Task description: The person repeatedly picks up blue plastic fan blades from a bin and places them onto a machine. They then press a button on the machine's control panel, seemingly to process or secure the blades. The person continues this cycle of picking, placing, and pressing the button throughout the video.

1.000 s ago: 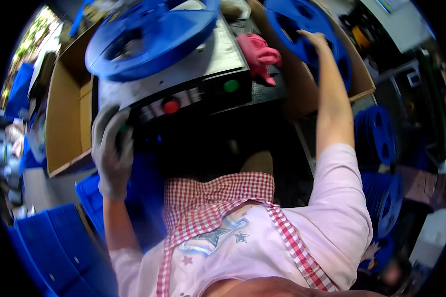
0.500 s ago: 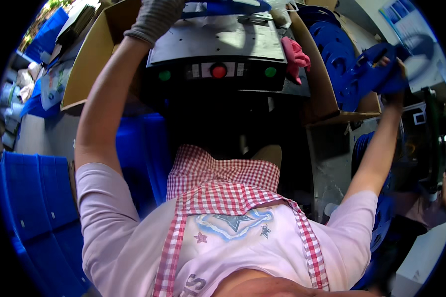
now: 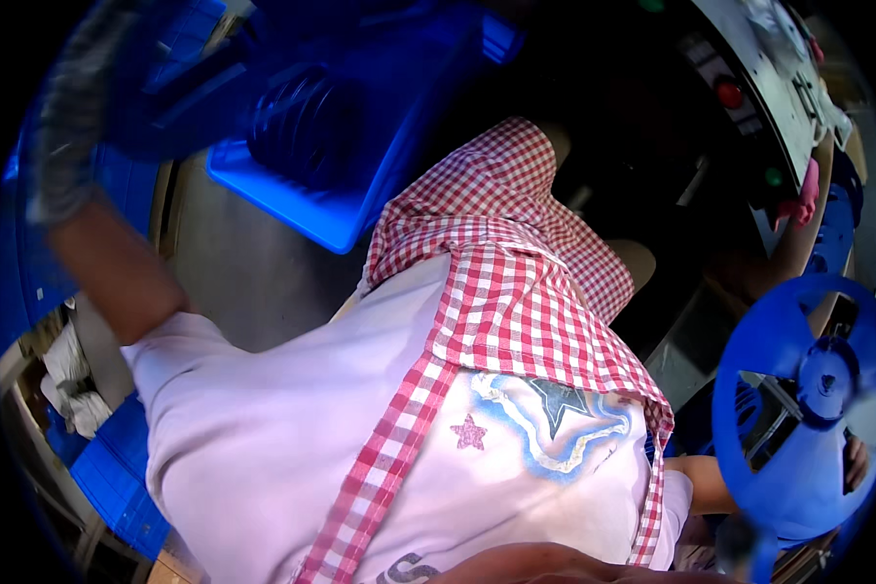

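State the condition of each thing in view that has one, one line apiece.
Large blue reel: tilted up, face toward the camera
Blue crate: open-topped, with dark ribbed shapes inside
Left hand: gloved, blurred, grip unclear
Checked apron: worn, creased
Pink cloth: bunched up
Red button: lit or not, unclear

One blue reel [image 3: 829,383] at lower right. One open blue bin [image 3: 280,200] at upper left. Upper right: one red button [image 3: 729,93], two green buttons [image 3: 774,176], one pink cloth [image 3: 800,201]. Centre: one checked apron [image 3: 516,302], two printed stars [image 3: 469,431].
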Demonstrator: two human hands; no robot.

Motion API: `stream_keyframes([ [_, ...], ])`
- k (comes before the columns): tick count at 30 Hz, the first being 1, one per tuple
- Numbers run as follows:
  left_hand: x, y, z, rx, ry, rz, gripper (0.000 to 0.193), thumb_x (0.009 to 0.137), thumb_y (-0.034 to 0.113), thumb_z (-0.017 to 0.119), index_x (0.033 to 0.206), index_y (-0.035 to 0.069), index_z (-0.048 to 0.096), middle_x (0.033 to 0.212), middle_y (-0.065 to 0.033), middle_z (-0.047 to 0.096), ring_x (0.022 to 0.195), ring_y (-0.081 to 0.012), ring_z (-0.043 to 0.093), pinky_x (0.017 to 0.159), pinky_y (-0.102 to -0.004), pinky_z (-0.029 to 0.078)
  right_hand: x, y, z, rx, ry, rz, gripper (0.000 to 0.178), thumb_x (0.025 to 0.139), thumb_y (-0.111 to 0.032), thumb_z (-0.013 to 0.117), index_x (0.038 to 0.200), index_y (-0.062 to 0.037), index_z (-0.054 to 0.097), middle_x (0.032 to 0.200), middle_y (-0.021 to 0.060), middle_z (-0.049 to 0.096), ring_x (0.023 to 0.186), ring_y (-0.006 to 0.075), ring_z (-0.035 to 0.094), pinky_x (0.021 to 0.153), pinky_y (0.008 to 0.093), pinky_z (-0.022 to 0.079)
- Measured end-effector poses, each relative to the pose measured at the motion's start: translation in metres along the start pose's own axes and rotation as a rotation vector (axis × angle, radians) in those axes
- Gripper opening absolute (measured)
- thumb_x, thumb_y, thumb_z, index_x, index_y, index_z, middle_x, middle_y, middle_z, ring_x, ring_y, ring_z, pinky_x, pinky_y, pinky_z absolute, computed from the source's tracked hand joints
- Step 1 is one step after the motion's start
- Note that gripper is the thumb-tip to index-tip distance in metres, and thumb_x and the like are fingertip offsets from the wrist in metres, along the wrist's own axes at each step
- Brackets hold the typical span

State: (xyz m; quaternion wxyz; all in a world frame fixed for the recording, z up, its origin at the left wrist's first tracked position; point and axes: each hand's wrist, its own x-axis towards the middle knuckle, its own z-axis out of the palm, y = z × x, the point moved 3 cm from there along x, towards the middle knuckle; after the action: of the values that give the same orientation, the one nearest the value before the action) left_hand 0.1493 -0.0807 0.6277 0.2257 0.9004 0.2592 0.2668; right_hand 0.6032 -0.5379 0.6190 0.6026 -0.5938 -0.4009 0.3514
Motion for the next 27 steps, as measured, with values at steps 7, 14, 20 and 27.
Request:
stream_keyframes([
  [7,-0.127,-0.259,0.205,-0.053,-0.119,-0.626,0.05,0.088,0.036,0.057,0.121,-0.001,0.054,0.12,-0.0193,0.058,0.116,-0.0322,0.052,0.1,-0.037,0.038,0.041,0.006,0.059,-0.005,-0.089,0.004,0.06,0.078,-0.04,0.06,0.117,0.003,0.044,0.092,0.0071,0.049,0.088,0.0168,0.05,0.085,0.0328,0.04],
  [14,-0.291,-0.448,0.29,0.45,-0.444,-0.884,0.038,0.087,0.033,0.053,0.123,0.021,0.057,0.12,-0.0153,0.059,0.105,-0.035,0.058,0.087,-0.0404,0.048,0.078,0.012,0.061,0.161,-0.165,-0.108,0.068,0.074,-0.041,0.061,0.121,0.0034,0.04,0.09,0.0055,0.047,0.086,0.0157,0.048,0.083,0.0328,0.04],
  [20,-0.051,-0.124,0.296,-0.339,-0.1,-0.461,0.053,0.088,0.012,0.057,0.137,0.006,0.038,0.13,-0.0217,0.049,0.119,-0.03,0.051,0.099,-0.0387,0.044,0.079,0.015,0.079,0.296,-0.015,-0.117,0.085,0.065,-0.044,0.067,0.127,0.0049,0.035,0.09,0.0033,0.045,0.082,0.0128,0.044,0.079,0.0295,0.039],
  [27,0.037,0.084,0.418,-1.343,-0.637,-0.418,0.075,0.086,0.029,0.064,0.144,0.009,0.022,0.133,-0.015,0.045,0.11,-0.0204,0.054,0.101,-0.0371,0.041,0.074,0.014,0.081,0.467,-0.242,-0.157,0.082,0.073,-0.045,0.065,0.129,0.005,0.033,0.092,0.0039,0.046,0.085,0.0133,0.045,0.082,0.0284,0.04],
])
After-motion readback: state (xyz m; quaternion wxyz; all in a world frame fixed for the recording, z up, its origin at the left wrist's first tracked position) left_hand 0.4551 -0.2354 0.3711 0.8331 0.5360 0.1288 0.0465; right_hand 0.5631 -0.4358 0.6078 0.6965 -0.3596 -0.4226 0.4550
